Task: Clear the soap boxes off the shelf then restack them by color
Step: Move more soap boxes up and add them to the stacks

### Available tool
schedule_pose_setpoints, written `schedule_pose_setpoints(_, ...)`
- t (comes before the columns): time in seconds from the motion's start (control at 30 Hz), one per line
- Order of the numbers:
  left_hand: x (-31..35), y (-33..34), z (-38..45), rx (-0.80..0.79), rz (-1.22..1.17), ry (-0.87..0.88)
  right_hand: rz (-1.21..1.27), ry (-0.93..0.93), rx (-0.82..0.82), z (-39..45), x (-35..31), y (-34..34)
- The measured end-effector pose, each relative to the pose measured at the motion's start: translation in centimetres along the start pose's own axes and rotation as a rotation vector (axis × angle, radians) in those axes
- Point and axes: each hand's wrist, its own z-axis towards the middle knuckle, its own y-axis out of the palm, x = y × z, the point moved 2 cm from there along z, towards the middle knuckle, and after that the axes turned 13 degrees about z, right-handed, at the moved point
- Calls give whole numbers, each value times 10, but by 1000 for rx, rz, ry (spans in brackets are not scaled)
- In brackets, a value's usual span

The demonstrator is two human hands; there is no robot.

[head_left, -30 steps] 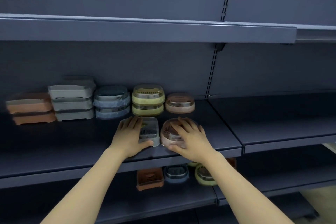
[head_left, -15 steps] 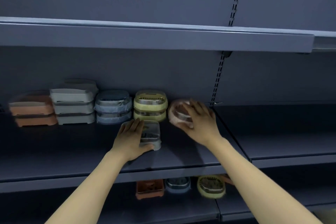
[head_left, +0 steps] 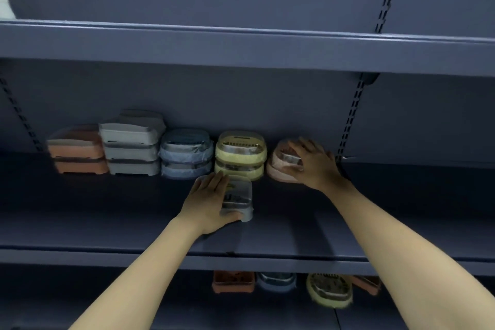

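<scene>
both hands are busy on the middle shelf [head_left: 294,233]. right hand [head_left: 314,162] lies over the top pink box [head_left: 284,166], fingers spread and bent a little across its clear lid; whether they clamp the sides or just press it down i cannot tell, though it looks like the hand has it. that box sits at the right end of the back row, seemingly on top of another pink one, just beside the yellow stack [head_left: 241,158], and it looks slightly skewed, so my guess is it is being settled onto its match.

left hand [head_left: 207,202] rests on the grey box [head_left: 239,199], which stands alone in front of the row, its long side running front to back. fingers lie fairly straight over its left half and the thumb hooks round the near edge, so it seems held. its colour mates, the grey stack [head_left: 131,147], are well off to the left, past the blue stack [head_left: 184,155], so the coming move likely goes leftward and up onto a pile already three high; the left hand is the nearer one for that.

further left is the orange stack [head_left: 76,154]. on the lower shelf [head_left: 174,300] a few loose boxes [head_left: 329,289] lie, partly hidden by the shelf edge.
</scene>
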Motion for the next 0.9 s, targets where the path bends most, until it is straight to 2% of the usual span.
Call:
schedule_pose_setpoints(0.23, -1, 1, 7, 6, -4, -4, -138, -15, -14, 22, 0, 8)
schedule_pose_setpoints(0.6, 1, 0, 6, 6, 26, -10, -130, -75, -1, 41, 4, 10)
schedule_pose_setpoints(0.8, 2, -2, 4, 12, 26, -17, -160, -77, -51, 42, 7, 6)
schedule_pose_setpoints(0.9, 4, -4, 5, 8, 32, -27, -191, -133, -2, 39, 2, 6)
